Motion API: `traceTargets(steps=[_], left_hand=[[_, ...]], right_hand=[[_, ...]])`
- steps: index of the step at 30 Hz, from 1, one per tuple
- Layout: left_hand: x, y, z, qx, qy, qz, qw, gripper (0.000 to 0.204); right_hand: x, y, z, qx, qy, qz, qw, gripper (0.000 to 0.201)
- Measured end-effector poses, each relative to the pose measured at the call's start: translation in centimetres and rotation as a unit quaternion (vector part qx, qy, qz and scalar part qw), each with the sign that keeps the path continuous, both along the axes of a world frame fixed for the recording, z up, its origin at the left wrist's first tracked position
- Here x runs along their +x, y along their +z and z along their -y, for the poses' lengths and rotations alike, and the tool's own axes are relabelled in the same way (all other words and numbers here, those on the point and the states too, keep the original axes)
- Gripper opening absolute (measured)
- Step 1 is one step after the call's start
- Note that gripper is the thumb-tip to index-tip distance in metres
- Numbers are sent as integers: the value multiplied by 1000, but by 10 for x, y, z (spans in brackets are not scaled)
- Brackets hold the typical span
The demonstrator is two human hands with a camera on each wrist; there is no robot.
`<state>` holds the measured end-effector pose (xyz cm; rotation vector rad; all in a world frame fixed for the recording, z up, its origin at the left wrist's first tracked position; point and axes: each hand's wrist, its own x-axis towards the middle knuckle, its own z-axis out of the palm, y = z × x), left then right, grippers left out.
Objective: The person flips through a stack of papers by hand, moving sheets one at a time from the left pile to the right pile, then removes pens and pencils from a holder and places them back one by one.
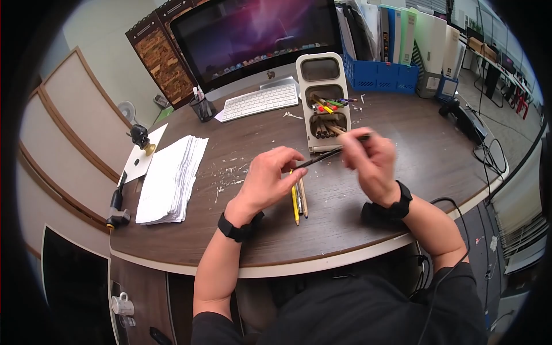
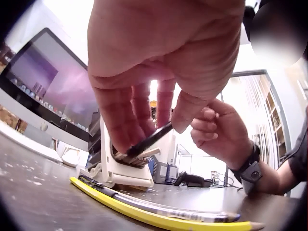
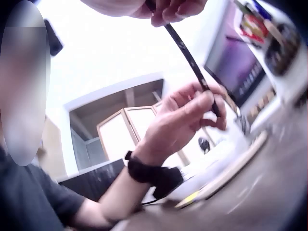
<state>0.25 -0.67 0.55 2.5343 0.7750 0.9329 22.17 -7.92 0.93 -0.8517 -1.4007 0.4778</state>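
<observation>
A slim black pencil [image 1: 319, 157] slants between my two hands above the desk. My left hand [image 1: 265, 178] pinches its lower end between thumb and fingers. Farther up, my right hand [image 1: 374, 164] holds the other end, slightly blurred in the head view. Below them a yellow pencil [image 1: 295, 206], a clear-barrelled pen [image 2: 173, 212] and a wood-coloured pencil [image 1: 304, 201] lie side by side on the desk. Just beyond the hands stands a white organizer [image 1: 301, 95], with brown pencils [image 1: 325, 129] in its lower compartment and colourful pens and pencils [image 1: 326, 106] in the one above.
A stack of paper [image 1: 172, 181] lies to the left. A keyboard [image 1: 261, 102], mesh pen cup [image 1: 203, 109] and monitor [image 1: 259, 40] stand at the back. Blue file box [image 1: 382, 77] and phone [image 1: 463, 121] are on the right. White scraps [image 1: 227, 172] litter the desk.
</observation>
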Motion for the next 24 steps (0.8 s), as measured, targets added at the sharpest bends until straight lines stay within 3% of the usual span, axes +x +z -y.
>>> traceTargets(steps=[1, 2, 3, 5, 8, 9, 10, 12, 17, 20, 24], left_hand=[[-1, -1, 0, -16, 52, -14, 998, 16], [-2, -2, -1, -17, 55, -10, 998, 16], [-4, -3, -3, -41, 84, -69, 993, 19], [-5, -12, -8, -53, 115, -157, 979, 30], [1, -20, -3, -40, 133, -224, 965, 33], [2, -18, -3, -71, 132, -231, 961, 35], [2, -18, -3, -71, 132, -229, 962, 35], [1, -18, -2, -70, 139, -234, 960, 34], [0, -25, -3, -52, 137, -221, 964, 34], [-1, -27, -2, -28, 127, -208, 970, 34], [-1, -29, -2, -16, 120, -203, 972, 35]], right_hand=[[8, 1, 0, 136, -86, 75, 984, 9], [18, 4, -1, 269, -168, 149, 937, 5], [25, 7, -3, 270, -164, 151, 937, 5], [35, 13, -9, 374, -190, 276, 865, 5], [37, 10, -26, 363, -194, 302, 860, 9], [36, 6, -35, 285, -186, 320, 884, 17], [36, 1, -39, 286, -185, 321, 883, 17], [34, -6, -44, 60, -169, 286, 941, 27], [28, 3, -43, 107, -152, 233, 955, 20], [31, 32, -56, 176, -207, 292, 917, 14], [38, 75, -95, 128, -180, 486, 846, 15]])
